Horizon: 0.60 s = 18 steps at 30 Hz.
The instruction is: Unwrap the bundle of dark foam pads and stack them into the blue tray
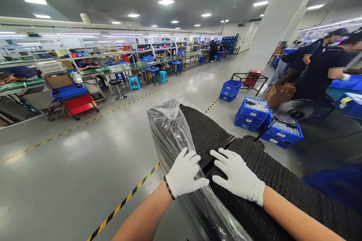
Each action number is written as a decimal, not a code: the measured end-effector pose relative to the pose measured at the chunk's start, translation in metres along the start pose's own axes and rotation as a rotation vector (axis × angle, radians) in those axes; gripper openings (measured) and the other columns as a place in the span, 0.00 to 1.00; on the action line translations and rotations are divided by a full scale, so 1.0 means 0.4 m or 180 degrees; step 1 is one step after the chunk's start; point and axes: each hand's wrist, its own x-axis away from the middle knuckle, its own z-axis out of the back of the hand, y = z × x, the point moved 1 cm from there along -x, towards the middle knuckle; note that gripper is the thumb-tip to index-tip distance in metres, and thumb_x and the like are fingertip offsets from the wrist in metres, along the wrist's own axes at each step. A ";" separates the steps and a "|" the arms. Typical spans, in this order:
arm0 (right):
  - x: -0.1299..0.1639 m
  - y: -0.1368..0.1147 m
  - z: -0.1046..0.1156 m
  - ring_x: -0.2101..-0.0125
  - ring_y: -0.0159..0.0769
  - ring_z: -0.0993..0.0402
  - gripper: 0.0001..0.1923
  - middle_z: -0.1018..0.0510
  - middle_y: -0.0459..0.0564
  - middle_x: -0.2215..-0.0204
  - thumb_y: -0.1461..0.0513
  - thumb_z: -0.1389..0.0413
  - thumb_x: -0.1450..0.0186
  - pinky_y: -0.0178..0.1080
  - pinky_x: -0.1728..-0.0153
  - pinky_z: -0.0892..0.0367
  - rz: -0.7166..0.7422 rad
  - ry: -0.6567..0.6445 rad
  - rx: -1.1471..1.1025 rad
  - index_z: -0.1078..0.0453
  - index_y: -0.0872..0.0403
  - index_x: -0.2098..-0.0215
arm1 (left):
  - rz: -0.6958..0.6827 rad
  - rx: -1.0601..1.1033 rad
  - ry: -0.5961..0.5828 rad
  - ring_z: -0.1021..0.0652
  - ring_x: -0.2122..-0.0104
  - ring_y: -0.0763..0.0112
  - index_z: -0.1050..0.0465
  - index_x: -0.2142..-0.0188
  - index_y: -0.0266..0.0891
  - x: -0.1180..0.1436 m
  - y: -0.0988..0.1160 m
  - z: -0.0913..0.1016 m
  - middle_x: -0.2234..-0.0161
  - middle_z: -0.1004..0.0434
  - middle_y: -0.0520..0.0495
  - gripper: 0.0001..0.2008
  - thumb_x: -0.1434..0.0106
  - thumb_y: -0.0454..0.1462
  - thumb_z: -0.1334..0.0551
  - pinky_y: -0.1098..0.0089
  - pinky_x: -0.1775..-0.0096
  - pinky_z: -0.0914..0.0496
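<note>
Mats [283, 180]: black ribbed stack, the largest thing near the hands; it runs from under both palms away past the fingertips and back along the right forearm. A seam between two stacks lies just beyond the right fingertips.
Film [172, 135]: clear plastic wrap over the left flank of the mats; it rises bunched well beyond the left fingertips and trails down below the left wrist.
Left hand [183, 175]: white glove, fingers spread and flat on the film at the stack's left edge, thumb out toward the right hand; pressing, not gripping. Bead bracelet [169, 188] at the wrist.
Right hand [239, 177]: white glove, fingers spread flat on the bare mat top, fingertips pointing toward the left hand and close to it without touching; holds nothing.
Floor [85, 158]: grey, glossy, left of the left fingers; a yellow-black tape line [124, 203] runs below the left wrist.
Crates [254, 115]: blue, stacked on the floor well beyond the right fingertips, some holding white parts.
Fan [295, 111]: black floor fan, just right of those crates.
Benches [127, 66]: long rows far beyond the left fingertips, people seated there.
People [319, 67]: two in dark shirts, far right of the right fingers, at blue bins.
</note>
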 end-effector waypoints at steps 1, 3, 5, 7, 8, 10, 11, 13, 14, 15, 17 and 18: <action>-0.001 0.000 -0.002 0.48 0.55 0.34 0.15 0.27 0.56 0.46 0.52 0.46 0.37 0.57 0.52 0.35 0.0050 -0.0001 0.0000 0.27 0.55 0.66 | 0.0030 -0.0007 -0.0016 0.28 0.49 0.58 0.24 0.69 0.40 0.001 0.000 -0.003 0.54 0.22 0.44 0.23 0.40 0.57 0.41 0.49 0.41 0.40; 0.000 0.001 -0.004 0.48 0.55 0.34 0.15 0.27 0.56 0.46 0.52 0.46 0.36 0.56 0.52 0.35 0.0122 0.0043 0.0022 0.28 0.55 0.65 | 0.0088 -0.0010 -0.0018 0.28 0.48 0.58 0.24 0.67 0.40 0.001 -0.001 -0.006 0.53 0.23 0.44 0.23 0.41 0.57 0.41 0.50 0.40 0.41; 0.001 0.002 -0.005 0.49 0.54 0.33 0.15 0.27 0.56 0.47 0.52 0.46 0.37 0.55 0.52 0.35 0.0135 0.0111 0.0019 0.28 0.55 0.65 | 0.0147 0.0003 0.0046 0.28 0.49 0.58 0.24 0.67 0.39 -0.006 0.003 -0.002 0.54 0.22 0.44 0.24 0.41 0.57 0.41 0.50 0.40 0.40; -0.001 0.001 -0.002 0.51 0.53 0.32 0.15 0.26 0.58 0.49 0.52 0.46 0.37 0.54 0.53 0.35 0.0059 0.0168 -0.0035 0.28 0.56 0.65 | 0.0260 -0.0021 0.0158 0.27 0.51 0.57 0.25 0.69 0.38 -0.020 0.016 0.005 0.57 0.22 0.43 0.22 0.40 0.55 0.41 0.48 0.41 0.39; -0.003 0.000 0.000 0.53 0.52 0.32 0.15 0.26 0.59 0.51 0.51 0.46 0.37 0.53 0.54 0.35 -0.0017 0.0170 -0.0086 0.28 0.56 0.66 | 0.0328 -0.0030 0.0185 0.26 0.52 0.57 0.26 0.70 0.38 -0.030 0.027 0.009 0.59 0.22 0.43 0.19 0.38 0.52 0.41 0.47 0.42 0.38; -0.008 -0.003 0.006 0.58 0.47 0.31 0.15 0.25 0.58 0.57 0.52 0.47 0.37 0.51 0.57 0.35 -0.0190 0.0072 -0.0238 0.28 0.55 0.67 | 0.0281 0.0083 0.0138 0.25 0.58 0.59 0.27 0.70 0.37 -0.052 0.060 0.010 0.65 0.23 0.43 0.13 0.35 0.43 0.44 0.50 0.47 0.33; -0.012 -0.005 0.007 0.61 0.45 0.32 0.14 0.25 0.57 0.61 0.52 0.47 0.37 0.49 0.59 0.35 -0.0256 -0.0032 -0.0336 0.29 0.55 0.68 | 0.0184 0.0218 0.0069 0.24 0.61 0.61 0.28 0.69 0.37 -0.062 0.081 0.008 0.66 0.24 0.43 0.11 0.36 0.38 0.46 0.53 0.50 0.30; -0.017 -0.005 0.008 0.66 0.41 0.34 0.12 0.26 0.55 0.65 0.54 0.47 0.38 0.47 0.61 0.35 -0.0345 -0.0250 -0.0518 0.30 0.55 0.69 | 0.0060 0.0553 -0.0021 0.24 0.63 0.63 0.28 0.62 0.36 -0.078 0.121 -0.001 0.65 0.24 0.42 0.12 0.37 0.33 0.49 0.59 0.56 0.27; -0.018 -0.003 0.007 0.66 0.41 0.34 0.12 0.26 0.55 0.65 0.54 0.47 0.39 0.48 0.61 0.36 -0.0377 -0.0313 -0.0579 0.30 0.55 0.70 | 0.0131 0.0722 -0.0031 0.23 0.62 0.62 0.29 0.57 0.35 -0.084 0.137 -0.006 0.62 0.23 0.41 0.14 0.37 0.33 0.50 0.60 0.58 0.26; -0.019 -0.001 0.005 0.64 0.43 0.34 0.12 0.26 0.55 0.64 0.55 0.47 0.41 0.49 0.59 0.36 -0.0411 -0.0337 -0.0614 0.30 0.55 0.69 | 0.0312 0.0887 -0.0046 0.23 0.60 0.62 0.31 0.52 0.34 -0.090 0.150 -0.010 0.59 0.23 0.40 0.16 0.37 0.33 0.51 0.61 0.58 0.25; -0.018 0.006 -0.001 0.59 0.47 0.33 0.13 0.25 0.57 0.59 0.55 0.46 0.44 0.52 0.55 0.37 -0.0501 -0.0363 -0.0628 0.29 0.56 0.66 | 0.0760 0.1209 -0.0129 0.23 0.57 0.62 0.34 0.49 0.36 -0.102 0.162 -0.015 0.55 0.24 0.40 0.17 0.36 0.33 0.52 0.62 0.55 0.25; -0.018 0.008 -0.005 0.58 0.48 0.33 0.15 0.25 0.58 0.58 0.56 0.45 0.44 0.53 0.53 0.38 -0.0564 -0.0398 -0.0622 0.28 0.56 0.64 | 0.0908 0.1371 -0.0177 0.23 0.56 0.63 0.34 0.49 0.36 -0.110 0.163 -0.016 0.55 0.24 0.40 0.17 0.35 0.34 0.51 0.62 0.53 0.26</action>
